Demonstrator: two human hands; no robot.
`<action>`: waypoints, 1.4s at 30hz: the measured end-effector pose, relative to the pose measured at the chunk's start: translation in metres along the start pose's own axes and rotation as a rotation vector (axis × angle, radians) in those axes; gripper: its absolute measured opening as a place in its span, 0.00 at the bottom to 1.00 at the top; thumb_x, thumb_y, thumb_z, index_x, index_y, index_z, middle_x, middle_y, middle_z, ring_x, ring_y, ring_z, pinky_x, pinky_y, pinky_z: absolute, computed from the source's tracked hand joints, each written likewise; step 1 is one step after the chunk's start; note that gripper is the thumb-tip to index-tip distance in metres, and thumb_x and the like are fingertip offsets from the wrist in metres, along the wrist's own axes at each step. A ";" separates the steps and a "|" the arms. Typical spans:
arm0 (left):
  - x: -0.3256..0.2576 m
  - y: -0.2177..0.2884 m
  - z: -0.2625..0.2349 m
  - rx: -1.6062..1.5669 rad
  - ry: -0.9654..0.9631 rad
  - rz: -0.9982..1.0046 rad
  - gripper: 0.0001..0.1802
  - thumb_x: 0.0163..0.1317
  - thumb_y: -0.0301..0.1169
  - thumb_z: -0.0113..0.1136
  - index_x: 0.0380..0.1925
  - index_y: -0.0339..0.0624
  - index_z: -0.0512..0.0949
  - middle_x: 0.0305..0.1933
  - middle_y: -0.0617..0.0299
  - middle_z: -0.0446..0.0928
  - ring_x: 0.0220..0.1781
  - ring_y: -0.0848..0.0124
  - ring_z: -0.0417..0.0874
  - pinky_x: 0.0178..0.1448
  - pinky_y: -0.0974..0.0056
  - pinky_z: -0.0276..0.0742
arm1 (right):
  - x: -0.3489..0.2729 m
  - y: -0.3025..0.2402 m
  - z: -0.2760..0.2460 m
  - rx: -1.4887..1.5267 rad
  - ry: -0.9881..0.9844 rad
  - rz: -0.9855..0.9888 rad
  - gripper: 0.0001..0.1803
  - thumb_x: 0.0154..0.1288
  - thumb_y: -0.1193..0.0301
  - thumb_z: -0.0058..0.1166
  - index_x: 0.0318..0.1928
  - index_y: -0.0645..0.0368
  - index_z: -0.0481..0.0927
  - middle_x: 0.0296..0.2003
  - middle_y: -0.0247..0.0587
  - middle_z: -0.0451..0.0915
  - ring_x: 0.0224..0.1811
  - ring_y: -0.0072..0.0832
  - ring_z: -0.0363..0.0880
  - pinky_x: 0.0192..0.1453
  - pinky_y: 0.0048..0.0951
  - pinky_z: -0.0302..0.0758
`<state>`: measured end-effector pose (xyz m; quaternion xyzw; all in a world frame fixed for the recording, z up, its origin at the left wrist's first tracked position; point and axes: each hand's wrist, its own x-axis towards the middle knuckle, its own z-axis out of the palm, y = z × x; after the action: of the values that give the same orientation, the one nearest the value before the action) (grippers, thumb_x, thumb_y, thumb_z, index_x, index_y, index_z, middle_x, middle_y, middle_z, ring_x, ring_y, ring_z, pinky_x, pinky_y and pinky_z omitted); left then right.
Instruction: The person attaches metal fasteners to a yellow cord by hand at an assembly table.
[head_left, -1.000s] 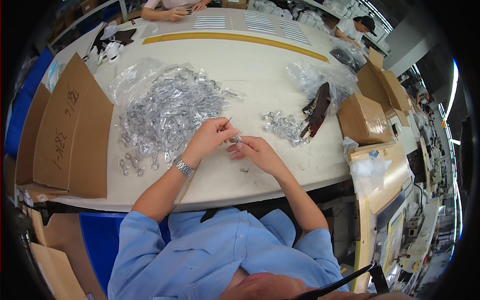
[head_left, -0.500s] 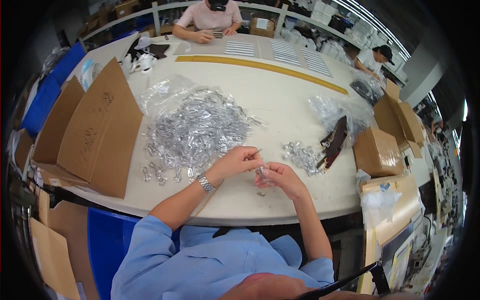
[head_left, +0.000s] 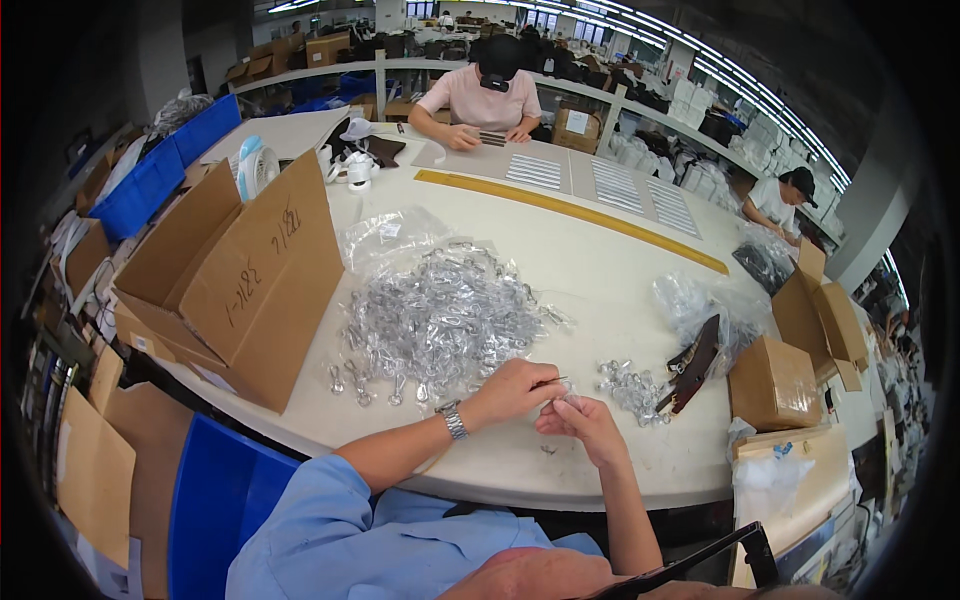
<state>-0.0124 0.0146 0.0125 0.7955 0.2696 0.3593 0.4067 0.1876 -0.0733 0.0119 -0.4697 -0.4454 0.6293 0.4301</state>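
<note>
My left hand, with a metal watch on its wrist, is closed on a thin dark pointed tool whose tip sticks out past the fingers. Close beside it, my right hand pinches a small clear plastic wrapper; the fingers hide most of what is in it. Beyond my hands lies a large heap of plastic-wrapped metal snap hooks, with several loose ones along its near left edge. A smaller group of the hooks lies right of my right hand.
A tall open cardboard box stands at the left, a smaller carton at the right. Dark strap pieces and clear bags lie before it. A long yellow ruler crosses the table. Two people work beyond.
The whole view has tilted up, so the table sits lower in it. My hands stay close together, with the tool still in the left and the wrapper in the right.
</note>
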 end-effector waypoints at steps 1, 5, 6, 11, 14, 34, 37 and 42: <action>0.000 0.002 0.000 0.044 0.009 0.071 0.17 0.71 0.39 0.67 0.28 0.37 0.79 0.22 0.53 0.76 0.23 0.62 0.74 0.31 0.58 0.71 | -0.001 0.001 -0.003 0.016 -0.013 0.020 0.16 0.81 0.65 0.58 0.49 0.69 0.85 0.41 0.50 0.91 0.44 0.33 0.92 0.54 0.35 0.89; -0.003 0.008 -0.003 0.117 -0.025 0.137 0.15 0.71 0.37 0.66 0.29 0.38 0.79 0.22 0.51 0.73 0.22 0.62 0.73 0.31 0.59 0.70 | -0.003 0.001 -0.004 0.033 -0.032 0.052 0.15 0.81 0.65 0.57 0.51 0.68 0.85 0.43 0.49 0.90 0.45 0.33 0.92 0.54 0.35 0.89; -0.002 0.007 -0.004 0.115 -0.028 0.136 0.15 0.71 0.37 0.66 0.29 0.38 0.79 0.22 0.51 0.73 0.22 0.62 0.73 0.31 0.59 0.70 | -0.004 0.001 -0.003 0.035 -0.029 0.054 0.15 0.81 0.65 0.57 0.51 0.68 0.85 0.43 0.49 0.90 0.45 0.33 0.92 0.54 0.35 0.89; 0.000 0.002 0.000 -0.082 0.007 0.011 0.10 0.71 0.32 0.66 0.32 0.37 0.81 0.24 0.60 0.77 0.25 0.75 0.74 0.32 0.64 0.71 | -0.008 0.005 0.001 0.038 0.045 -0.020 0.15 0.82 0.64 0.56 0.50 0.66 0.82 0.42 0.49 0.90 0.43 0.34 0.91 0.52 0.37 0.89; 0.000 0.001 0.001 -0.203 -0.035 -0.058 0.09 0.70 0.31 0.67 0.34 0.37 0.82 0.26 0.67 0.78 0.30 0.81 0.74 0.36 0.68 0.72 | -0.016 0.003 0.002 -0.003 -0.009 0.000 0.15 0.82 0.63 0.56 0.50 0.65 0.82 0.43 0.50 0.90 0.43 0.33 0.91 0.52 0.36 0.89; -0.001 0.006 0.000 -0.142 -0.063 -0.151 0.10 0.70 0.33 0.68 0.35 0.37 0.82 0.24 0.69 0.77 0.26 0.82 0.68 0.31 0.69 0.65 | -0.020 0.005 0.006 -0.036 -0.092 -0.039 0.15 0.80 0.68 0.58 0.57 0.68 0.84 0.47 0.45 0.90 0.50 0.28 0.89 0.57 0.30 0.84; -0.004 0.012 0.006 -0.166 -0.088 -0.098 0.10 0.69 0.33 0.69 0.33 0.37 0.82 0.23 0.64 0.78 0.25 0.79 0.72 0.31 0.66 0.68 | -0.018 0.007 0.008 -0.033 -0.029 -0.089 0.15 0.81 0.68 0.56 0.58 0.67 0.83 0.48 0.45 0.90 0.50 0.26 0.89 0.57 0.30 0.84; -0.004 0.009 0.006 0.056 -0.092 0.046 0.12 0.67 0.33 0.70 0.31 0.35 0.80 0.23 0.57 0.77 0.24 0.71 0.77 0.31 0.62 0.71 | -0.013 0.017 0.008 -0.015 -0.036 -0.096 0.15 0.82 0.69 0.54 0.59 0.67 0.82 0.47 0.43 0.90 0.49 0.26 0.89 0.57 0.30 0.84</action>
<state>-0.0081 0.0042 0.0165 0.8282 0.2422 0.3241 0.3879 0.1805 -0.0913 -0.0006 -0.4395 -0.4801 0.6128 0.4482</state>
